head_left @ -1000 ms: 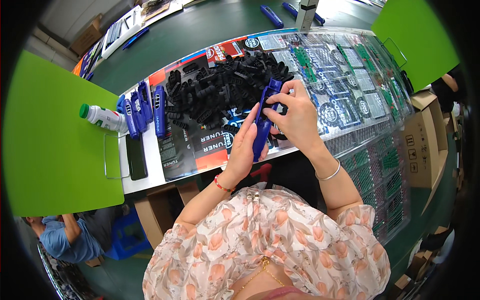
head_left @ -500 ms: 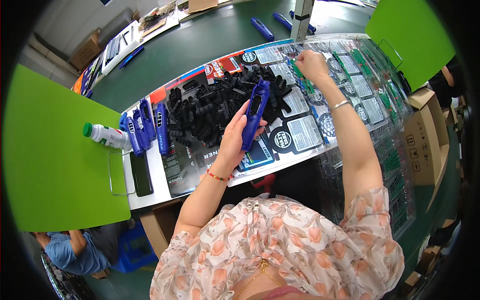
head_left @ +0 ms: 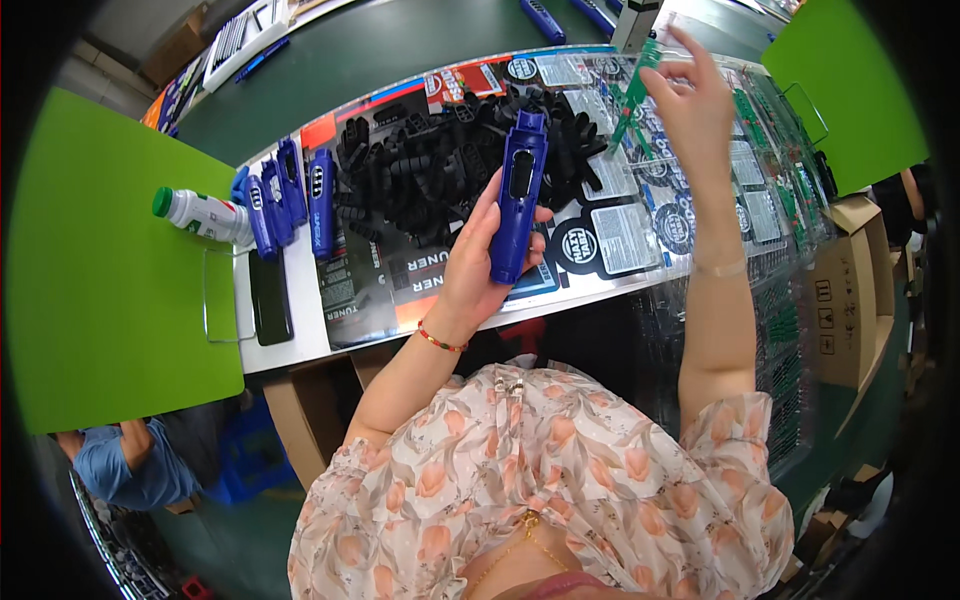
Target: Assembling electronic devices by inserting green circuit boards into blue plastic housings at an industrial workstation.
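My left hand [head_left: 474,262] is wrapped round a blue plastic housing [head_left: 513,225], held upright with its oval opening facing up. My right hand [head_left: 697,118] is raised at the far right of the table, gripping a slim green circuit board [head_left: 633,97] between thumb and fingers. The board slants down to the left, above the printed mat. Beyond the left hand lies a heap of small black plastic parts [head_left: 415,165]. Several more boards sit in clear plastic trays [head_left: 795,195] to the right.
On the left, several blue housings [head_left: 320,205] lie near a white bottle with a green cap [head_left: 205,215] and a dark phone [head_left: 270,300]. Green panels [head_left: 110,290] flank the table. A metal post [head_left: 635,25] stands at the back. A cardboard box [head_left: 845,290] is at right.
My right hand has risen from the trays, now bringing a green circuit board up with it. The blue housing stays in my left hand, and the whole view has shifted slightly.
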